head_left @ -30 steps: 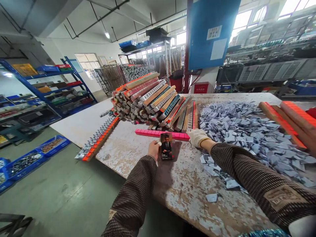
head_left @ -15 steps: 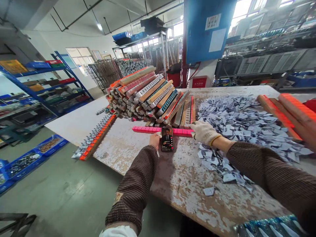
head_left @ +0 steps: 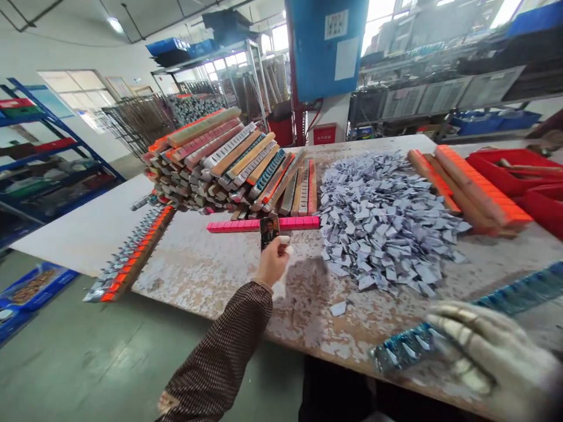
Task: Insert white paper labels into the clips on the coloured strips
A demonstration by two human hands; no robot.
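The blue strip (head_left: 407,347) lies at the lower right of the frame under the gloved right hand (head_left: 492,346), its fingers bent over it, too blurred to tell whether they grip. The left hand (head_left: 273,261), fingers mostly curled, is at the phone (head_left: 266,230) near the centre, its hold unclear. Beyond lie a pink strip (head_left: 301,223), white pieces (head_left: 378,223) and stacked bars (head_left: 215,170).

a lit phone (head_left: 268,230) fronts a straight pink bar (head_left: 300,223); a teal strip (head_left: 403,350) slants, partly hidden.
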